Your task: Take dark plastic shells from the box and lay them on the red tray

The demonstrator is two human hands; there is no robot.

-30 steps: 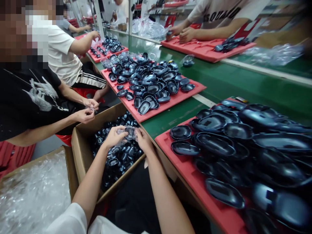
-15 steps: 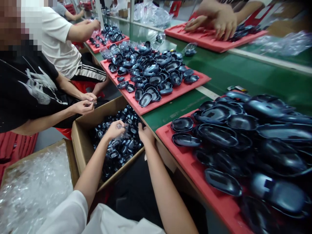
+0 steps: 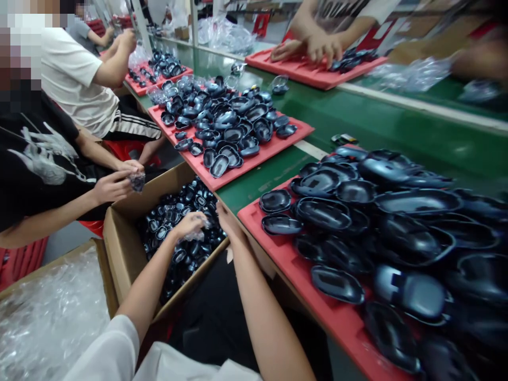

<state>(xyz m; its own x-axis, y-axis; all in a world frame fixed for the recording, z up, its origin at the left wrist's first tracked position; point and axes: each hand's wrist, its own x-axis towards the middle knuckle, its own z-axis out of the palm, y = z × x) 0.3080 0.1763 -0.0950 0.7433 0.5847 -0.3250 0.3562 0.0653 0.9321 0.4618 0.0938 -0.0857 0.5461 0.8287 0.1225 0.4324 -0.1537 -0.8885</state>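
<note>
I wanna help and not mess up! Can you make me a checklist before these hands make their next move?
1. Left hand holding clear plastic: ok.
2. Right hand free of parts: cannot tell, its inner side is hidden.
3. Left hand over the cardboard box of small dark parts: ok.
4. All shells on the nearest red tray open side up: not ok, one shows its blue back.
</note>
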